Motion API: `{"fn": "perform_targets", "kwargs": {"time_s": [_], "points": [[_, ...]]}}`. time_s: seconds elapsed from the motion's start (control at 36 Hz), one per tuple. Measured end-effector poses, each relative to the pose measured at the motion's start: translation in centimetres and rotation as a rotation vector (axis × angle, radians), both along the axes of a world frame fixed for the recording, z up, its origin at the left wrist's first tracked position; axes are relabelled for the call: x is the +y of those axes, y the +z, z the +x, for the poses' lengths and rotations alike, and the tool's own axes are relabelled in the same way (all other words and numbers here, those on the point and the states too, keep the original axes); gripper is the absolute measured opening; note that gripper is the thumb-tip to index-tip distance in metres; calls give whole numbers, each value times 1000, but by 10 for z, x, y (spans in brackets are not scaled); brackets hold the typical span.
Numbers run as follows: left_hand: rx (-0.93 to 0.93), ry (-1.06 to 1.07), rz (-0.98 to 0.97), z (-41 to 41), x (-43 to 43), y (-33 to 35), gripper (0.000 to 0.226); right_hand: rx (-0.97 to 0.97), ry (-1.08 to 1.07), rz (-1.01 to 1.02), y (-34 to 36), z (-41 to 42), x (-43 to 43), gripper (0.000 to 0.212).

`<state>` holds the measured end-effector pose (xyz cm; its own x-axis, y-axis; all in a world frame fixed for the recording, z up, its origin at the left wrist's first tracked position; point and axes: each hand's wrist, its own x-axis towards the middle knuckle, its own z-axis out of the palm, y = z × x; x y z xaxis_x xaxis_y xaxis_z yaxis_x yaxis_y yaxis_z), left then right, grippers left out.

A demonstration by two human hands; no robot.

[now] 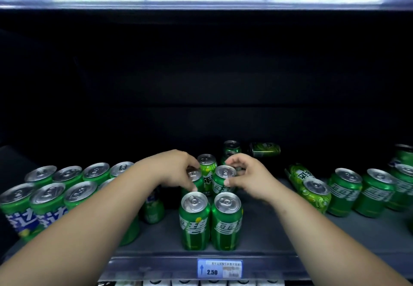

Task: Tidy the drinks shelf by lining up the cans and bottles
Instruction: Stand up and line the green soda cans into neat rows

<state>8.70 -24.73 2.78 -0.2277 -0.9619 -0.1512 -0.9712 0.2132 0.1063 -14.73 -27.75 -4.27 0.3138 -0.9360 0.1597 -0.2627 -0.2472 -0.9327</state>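
Both hands reach into the grey metal drinks shelf point(357, 229), each on a can in the second row at the middle. The left hand point(178, 169) curls its fingers over the silver top of a green upright drinks can point(194, 176), with the thumb down its front. The right hand point(248, 176) pinches the neighbouring green can with the silver lid point(223, 181), thumb on its side and fingers bent over the far rim. The two held cans stand just beside each other.

Directly in front of them, near the shelf edge, stand two green cans with white lettering point(194, 220), side by side and touching. A lighter green can point(207, 162) stands behind the held pair. Further back, one can lies on its side point(264, 149).

To the left, a block of green cans with blue-and-white labels point(47, 196) stands in rows. To the right, a light green can lies tipped over point(308, 187) against a row of upright green cans point(344, 191). A blue-and-white price label point(219, 269) sits on the shelf front.
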Motion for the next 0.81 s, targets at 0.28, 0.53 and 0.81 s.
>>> {"fn": "perform_targets", "kwargs": {"time_s": [0.28, 0.53, 0.81], "points": [[182, -21, -49, 2, -3, 15, 48, -131, 59, -11, 29, -1, 1, 40], [537, -30, -93, 0, -2, 45, 50, -135, 117, -67, 76, -8, 5, 36], [436, -81, -61, 7, -6, 49, 30, -117, 107, -54, 84, -11, 3, 30]]}}
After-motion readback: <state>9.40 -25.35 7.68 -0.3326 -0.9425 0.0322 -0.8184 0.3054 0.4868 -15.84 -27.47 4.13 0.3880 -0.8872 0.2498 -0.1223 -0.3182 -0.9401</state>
